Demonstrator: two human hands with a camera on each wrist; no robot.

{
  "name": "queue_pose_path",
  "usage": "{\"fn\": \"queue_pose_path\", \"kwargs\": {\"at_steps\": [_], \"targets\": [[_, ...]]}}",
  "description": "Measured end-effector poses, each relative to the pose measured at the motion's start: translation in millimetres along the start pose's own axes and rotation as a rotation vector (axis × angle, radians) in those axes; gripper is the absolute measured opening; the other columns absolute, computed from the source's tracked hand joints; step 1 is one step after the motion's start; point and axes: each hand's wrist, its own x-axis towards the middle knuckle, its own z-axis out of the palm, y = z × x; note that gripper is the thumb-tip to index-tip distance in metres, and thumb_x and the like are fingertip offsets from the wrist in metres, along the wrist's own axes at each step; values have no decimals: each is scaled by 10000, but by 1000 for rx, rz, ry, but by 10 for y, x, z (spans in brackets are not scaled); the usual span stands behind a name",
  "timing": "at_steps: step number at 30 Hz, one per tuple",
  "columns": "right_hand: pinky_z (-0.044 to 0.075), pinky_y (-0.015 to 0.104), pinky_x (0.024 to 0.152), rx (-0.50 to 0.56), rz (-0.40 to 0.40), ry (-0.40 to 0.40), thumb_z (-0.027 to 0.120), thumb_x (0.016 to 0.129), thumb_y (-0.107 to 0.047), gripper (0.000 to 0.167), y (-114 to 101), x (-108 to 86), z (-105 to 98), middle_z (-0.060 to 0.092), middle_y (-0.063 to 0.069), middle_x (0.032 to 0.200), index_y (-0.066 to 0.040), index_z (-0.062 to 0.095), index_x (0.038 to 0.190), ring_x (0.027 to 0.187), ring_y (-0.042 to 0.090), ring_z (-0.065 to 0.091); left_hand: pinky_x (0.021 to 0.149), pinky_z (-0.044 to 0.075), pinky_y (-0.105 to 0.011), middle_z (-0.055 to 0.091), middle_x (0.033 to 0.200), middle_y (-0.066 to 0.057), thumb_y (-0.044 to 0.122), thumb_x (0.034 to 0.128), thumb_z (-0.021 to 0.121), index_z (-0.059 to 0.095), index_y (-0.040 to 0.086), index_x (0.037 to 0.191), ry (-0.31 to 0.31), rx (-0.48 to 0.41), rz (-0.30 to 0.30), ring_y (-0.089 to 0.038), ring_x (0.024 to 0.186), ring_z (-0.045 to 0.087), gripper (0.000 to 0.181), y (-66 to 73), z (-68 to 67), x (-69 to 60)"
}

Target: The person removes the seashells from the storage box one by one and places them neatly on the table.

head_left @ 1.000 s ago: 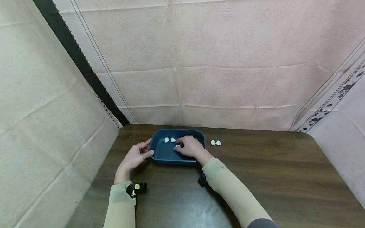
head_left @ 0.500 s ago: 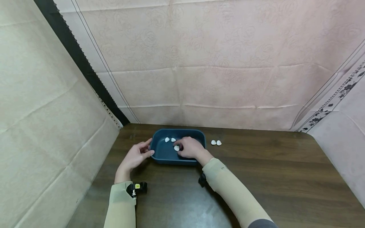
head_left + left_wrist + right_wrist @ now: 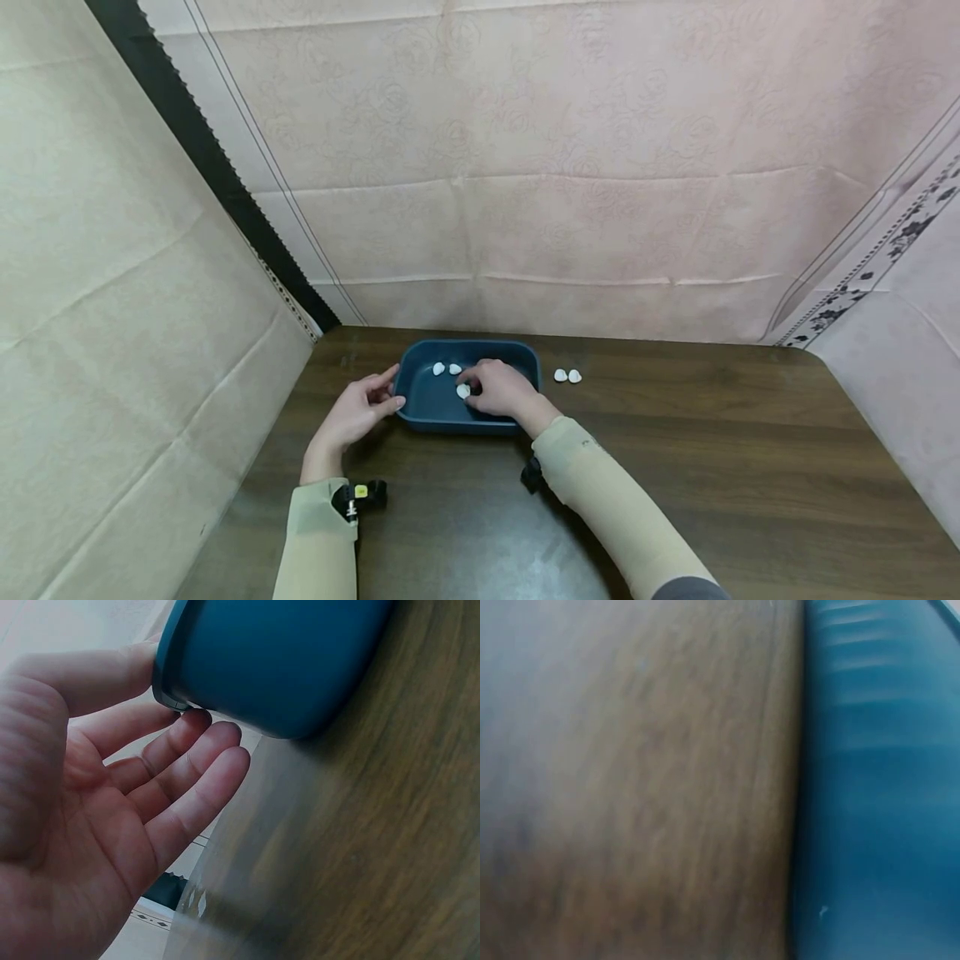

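White piece [image 3: 462, 391] sits inside the blue tray [image 3: 431, 403], in the gap between thumb and index finger of the right hand [image 3: 501, 388]; those two are a narrow way apart, can't tell whether they pinch it (right wrist view gets just tray wall and wood, blurred); two more pieces, far-left piece [image 3: 438, 368] and near-left piece [image 3: 455, 368], lie farther back in the tray, side by side, slightly apart; left hand [image 3: 356, 410] holds the tray's left end, thumb and index on the rim, other fingers loosely bent below it; outside pair [image 3: 567, 376] lies just right of the tray; all on a brown wood table [image 3: 712, 433], pale patterned cloth [image 3: 562, 208] behind.
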Motion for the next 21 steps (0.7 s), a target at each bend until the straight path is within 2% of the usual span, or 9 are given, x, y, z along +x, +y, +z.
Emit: {"fn": "queue_pose_path", "kwargs": {"at_steps": [4,14,21], "targets": [[535,390,974,-1,3,2,779,992,-238,285,-1,-3,2,704,-1,1150,-205,800,1274,1009,148,624,817,492,-419,625,1105,-113,247,1029,742,510,121,1605,-3,-3,0,-291,1007,566,633,-2,3,0],[540,373,956,8,15,-4,778,996,-237,320,-14,0,3,703,-6,1135,-187,766,1312,991,142,618,808,484,-418,625,1095,-114,216,1032,736,512,114,1603,3,0,-3,-292,1000,563,622,18,8,-8],[537,364,956,21,22,14,783,992,-247,268,-8,14,4,710,-14,1138,-174,772,1250,1001,138,624,798,489,-414,619,1093,-115,214,1035,733,509,115,1605,1,-2,-7,-290,996,560,621,9,3,6]]}}
